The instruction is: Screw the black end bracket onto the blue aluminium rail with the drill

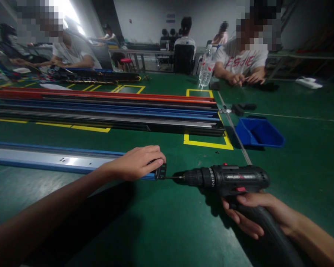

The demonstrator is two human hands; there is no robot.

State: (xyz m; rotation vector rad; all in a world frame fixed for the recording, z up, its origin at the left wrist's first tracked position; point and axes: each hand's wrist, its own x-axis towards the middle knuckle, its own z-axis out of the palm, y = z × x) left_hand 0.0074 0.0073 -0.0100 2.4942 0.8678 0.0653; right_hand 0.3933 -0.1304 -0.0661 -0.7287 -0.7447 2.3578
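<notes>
A long blue and silver metal profile [80, 160] lies on the green table, running in from the left edge. Over its right end my left hand [140, 162] is closed, fingers wrapped round the black end piece [161, 171] there. In my right hand [256, 211] is a black cordless drill [236, 180] with a red switch, lying over on its side and pointing left. Its thin bit [172, 177] reaches the lower part of the end piece; whether a screw sits at the tip cannot be seen.
Beyond the profile lies a row of long red, blue and black profiles [128, 111]. A blue bin [258, 131] stands on the right, near yellow tape markings [208, 144]. Water bottles [206, 68] stand at the back. Two people sit across the table, hands at work.
</notes>
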